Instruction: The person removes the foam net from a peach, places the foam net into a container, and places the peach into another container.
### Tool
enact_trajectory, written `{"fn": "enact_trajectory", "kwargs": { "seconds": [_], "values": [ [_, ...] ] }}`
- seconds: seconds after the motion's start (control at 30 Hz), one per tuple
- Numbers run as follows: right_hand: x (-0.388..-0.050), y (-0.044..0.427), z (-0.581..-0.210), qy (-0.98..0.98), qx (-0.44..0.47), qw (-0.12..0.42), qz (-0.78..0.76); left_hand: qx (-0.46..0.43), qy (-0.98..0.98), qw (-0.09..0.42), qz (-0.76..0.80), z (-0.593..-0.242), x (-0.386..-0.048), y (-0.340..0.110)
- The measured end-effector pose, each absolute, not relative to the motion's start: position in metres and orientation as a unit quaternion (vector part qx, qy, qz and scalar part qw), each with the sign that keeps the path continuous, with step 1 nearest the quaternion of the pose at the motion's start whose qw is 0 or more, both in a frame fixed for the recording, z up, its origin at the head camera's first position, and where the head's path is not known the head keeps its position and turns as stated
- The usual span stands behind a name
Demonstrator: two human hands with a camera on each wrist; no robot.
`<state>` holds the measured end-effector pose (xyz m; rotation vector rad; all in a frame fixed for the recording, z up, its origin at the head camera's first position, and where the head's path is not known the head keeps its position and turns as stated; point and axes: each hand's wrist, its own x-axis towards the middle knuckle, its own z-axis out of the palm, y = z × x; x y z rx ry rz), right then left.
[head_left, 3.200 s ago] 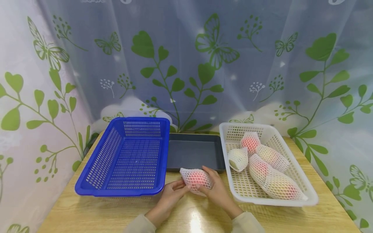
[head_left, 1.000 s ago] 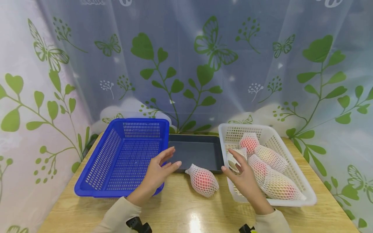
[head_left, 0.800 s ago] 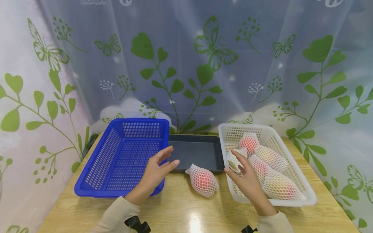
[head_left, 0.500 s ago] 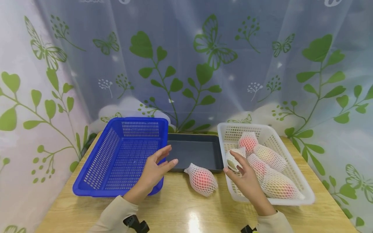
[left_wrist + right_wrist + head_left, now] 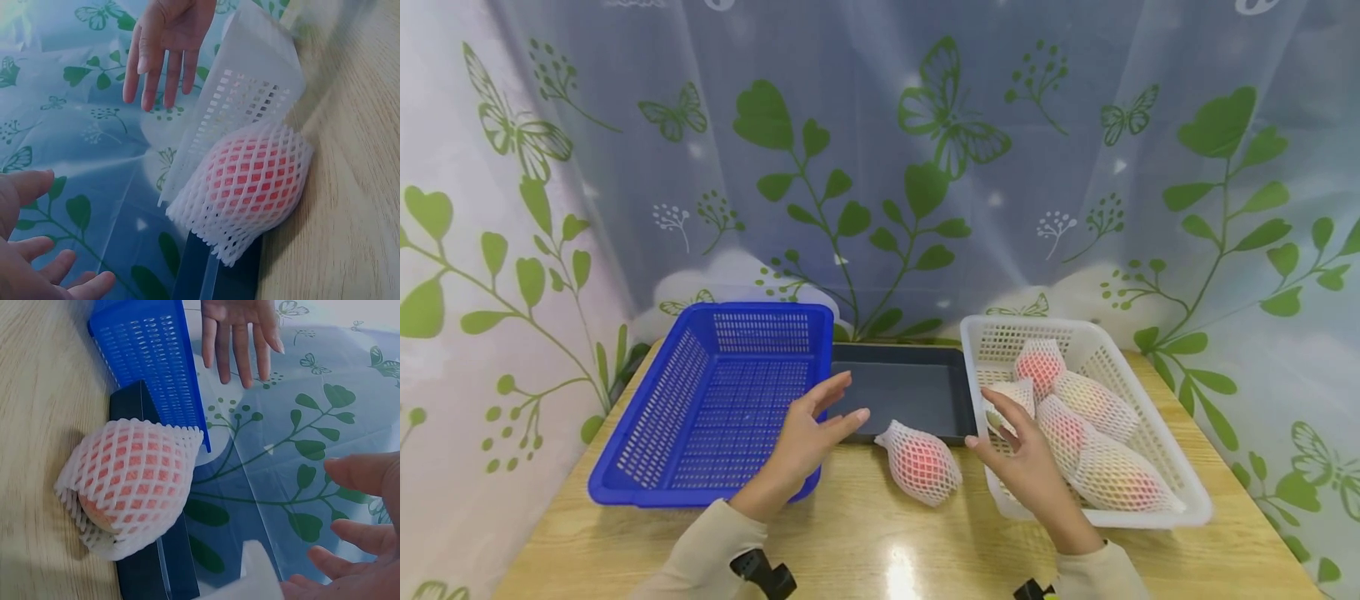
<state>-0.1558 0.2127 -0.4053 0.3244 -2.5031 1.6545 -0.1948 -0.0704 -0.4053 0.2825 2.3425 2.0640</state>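
Note:
A round reddish fruit in a white foam net lies on the table between my hands; its skin shows at the net's mouth in the right wrist view. My left hand hovers to its left, over the near right corner of the blue basket, fingers relaxed and holding nothing. To the fruit's right, my right hand hangs over the left side of the white basket, also relaxed and holding nothing. Both hands are apart from the fruit.
Several netted fruits lie in the white basket. A dark shallow tray stands between the baskets, just behind the loose fruit. A patterned curtain hangs behind the wooden table.
Earlier both hands held the netted fruit in front of the tray; it was let go onto the table and the hands drew apart. Over the last half second they moved slightly closer together.

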Motion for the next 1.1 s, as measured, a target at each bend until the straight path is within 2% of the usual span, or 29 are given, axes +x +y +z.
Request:
{"fn": "enact_trajectory", "kwargs": {
  "seconds": [0.4, 0.7, 0.83, 1.1],
  "values": [
    [-0.157, 0.188, -0.416, -0.833, 0.106, 0.045, 0.541, 0.128, 0.757, 0.004, 0.641, -0.417, -0.201, -0.041],
    [-0.153, 0.166, -0.432, -0.83, 0.113, 0.036, 0.545, 0.103, 0.765, 0.025, 0.635, -0.433, -0.197, -0.022],
    [-0.152, 0.158, -0.443, -0.841, 0.093, 0.046, 0.531, 0.09, 0.765, 0.033, 0.637, -0.442, -0.195, -0.017],
    [-0.154, 0.152, -0.469, -0.869, 0.084, 0.081, 0.48, 0.092, 0.775, 0.016, 0.625, -0.461, -0.195, -0.012]
  ]
}}
